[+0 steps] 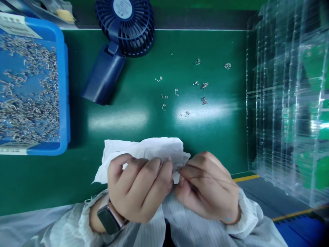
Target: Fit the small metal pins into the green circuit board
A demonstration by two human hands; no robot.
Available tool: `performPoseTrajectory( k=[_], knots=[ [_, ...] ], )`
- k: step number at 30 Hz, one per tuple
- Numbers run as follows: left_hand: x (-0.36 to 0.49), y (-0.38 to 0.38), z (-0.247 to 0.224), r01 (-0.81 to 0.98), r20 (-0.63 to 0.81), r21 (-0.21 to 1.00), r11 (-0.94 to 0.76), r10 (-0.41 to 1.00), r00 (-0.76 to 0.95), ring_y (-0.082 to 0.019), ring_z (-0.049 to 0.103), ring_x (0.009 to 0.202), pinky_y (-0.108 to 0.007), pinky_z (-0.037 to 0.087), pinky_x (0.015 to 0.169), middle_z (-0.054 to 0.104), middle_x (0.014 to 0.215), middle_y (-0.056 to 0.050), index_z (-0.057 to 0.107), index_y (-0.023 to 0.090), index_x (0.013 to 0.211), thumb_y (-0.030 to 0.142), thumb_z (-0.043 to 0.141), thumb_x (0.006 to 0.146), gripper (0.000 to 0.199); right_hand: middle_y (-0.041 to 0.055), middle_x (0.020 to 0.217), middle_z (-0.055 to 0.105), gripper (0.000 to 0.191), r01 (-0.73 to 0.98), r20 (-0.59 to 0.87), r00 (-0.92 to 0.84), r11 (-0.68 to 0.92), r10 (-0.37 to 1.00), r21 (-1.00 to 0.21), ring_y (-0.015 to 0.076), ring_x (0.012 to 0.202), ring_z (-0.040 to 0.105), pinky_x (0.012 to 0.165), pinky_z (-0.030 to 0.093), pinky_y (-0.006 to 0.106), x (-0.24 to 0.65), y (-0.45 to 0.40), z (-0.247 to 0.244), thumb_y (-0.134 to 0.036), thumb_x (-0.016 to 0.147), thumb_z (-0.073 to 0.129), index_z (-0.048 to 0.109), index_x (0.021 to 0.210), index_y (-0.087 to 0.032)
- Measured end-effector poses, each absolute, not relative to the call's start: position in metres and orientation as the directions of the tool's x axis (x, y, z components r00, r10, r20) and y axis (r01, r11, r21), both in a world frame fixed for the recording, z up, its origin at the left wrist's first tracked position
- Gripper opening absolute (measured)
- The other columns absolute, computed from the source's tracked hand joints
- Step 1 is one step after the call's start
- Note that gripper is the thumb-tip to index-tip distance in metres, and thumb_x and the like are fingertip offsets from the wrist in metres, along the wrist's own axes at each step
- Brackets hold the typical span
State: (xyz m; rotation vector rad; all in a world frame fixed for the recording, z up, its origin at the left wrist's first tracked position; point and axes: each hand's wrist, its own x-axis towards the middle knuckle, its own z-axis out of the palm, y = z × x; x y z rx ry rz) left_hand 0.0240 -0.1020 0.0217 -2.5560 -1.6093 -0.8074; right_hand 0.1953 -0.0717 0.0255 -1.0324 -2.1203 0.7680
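My left hand (pixel 141 188), with a watch on its wrist, is closed at the front edge of the green table, its fingertips by small metal springs (pixel 177 169). My right hand (pixel 208 187) pinches at the same springs from the right, thumb and forefinger together. Fingers partly hide the springs, so their number cannot be told. Under and behind the hands lies a crumpled white tissue (pixel 151 147). Farther back, single springs (pixel 163 97) and small tangled clumps of springs (pixel 204 85) are scattered on the table.
A blue bin (pixel 64 92) holding many small springs stands at the left. A dark blue fan (pixel 105 73) lies at the back. Stacked clear plastic trays (pixel 288 103) stand along the right side. The green table (pixel 123 123) has its front edge near my sleeves.
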Motion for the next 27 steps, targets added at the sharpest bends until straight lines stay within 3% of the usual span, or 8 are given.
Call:
performPoseTrajectory(
  k=[4,9,12,16,19,27],
  knots=[
    [0.025,-0.101,0.021,0.807,0.419,0.316,-0.498,0.837,0.352,-0.016,0.054,0.056,-0.039,0.039,0.062,0.069,0.075,-0.002,0.064,0.020,0.084,0.018,0.061,0.081,0.004,-0.0001,0.071,0.068,0.012,0.428,0.310,-0.431,0.495,0.847,-0.756,0.0128,0.063,0.059,0.058,0.050,0.030,0.199,-0.069,0.025,-0.008,0.081,0.058,0.060,0.080,-0.020],
    [0.025,-0.094,0.026,0.553,0.226,0.747,-0.368,0.924,0.309,-0.018,0.057,0.063,-0.038,0.045,0.060,0.067,0.079,-0.006,0.059,0.018,0.090,0.015,0.047,0.082,0.014,0.0013,0.078,0.068,0.011,0.453,0.318,-0.555,0.600,0.768,-0.659,0.0138,0.071,0.062,0.063,0.052,0.030,0.207,-0.065,0.028,-0.011,0.083,0.061,0.062,0.075,-0.019],
    [0.022,-0.090,0.031,0.435,0.077,0.874,-0.215,0.947,0.313,-0.017,0.056,0.067,-0.034,0.047,0.062,0.062,0.074,-0.003,0.056,0.020,0.085,0.012,0.045,0.085,0.013,0.0017,0.082,0.069,0.011,0.422,0.335,-0.619,0.661,0.710,-0.621,0.0142,0.075,0.063,0.066,0.054,0.029,0.210,-0.065,0.029,-0.014,0.083,0.063,0.064,0.074,-0.018],
    [0.018,-0.087,0.034,0.314,-0.027,0.945,-0.089,0.937,0.347,-0.015,0.053,0.063,-0.030,0.046,0.060,0.056,0.066,-0.001,0.052,0.021,0.077,0.010,0.042,0.087,0.018,0.0016,0.086,0.070,0.003,0.421,0.312,-0.634,0.655,0.707,-0.628,0.0152,0.078,0.065,0.069,0.055,0.030,0.213,-0.066,0.032,-0.016,0.085,0.064,0.066,0.086,-0.018],
    [0.016,-0.085,0.035,0.270,-0.052,0.961,-0.057,0.922,0.383,-0.014,0.052,0.061,-0.028,0.045,0.057,0.054,0.064,0.000,0.053,0.020,0.075,0.009,0.043,0.087,0.020,0.0011,0.089,0.073,0.012,0.389,0.300,-0.679,0.675,0.670,-0.627,0.0155,0.078,0.066,0.069,0.056,0.032,0.216,-0.064,0.035,-0.018,0.084,0.066,0.066,0.096,-0.018],
    [0.016,-0.083,0.035,0.266,-0.062,0.963,-0.034,0.936,0.347,-0.011,0.051,0.059,-0.024,0.044,0.054,0.054,0.066,0.001,0.058,0.018,0.077,0.007,0.046,0.088,0.020,0.0007,0.082,0.068,0.010,0.415,0.315,-0.666,0.686,0.676,-0.597,0.0145,0.075,0.064,0.068,0.057,0.030,0.214,-0.062,0.029,-0.017,0.085,0.062,0.066,0.094,-0.017]
  ],
)
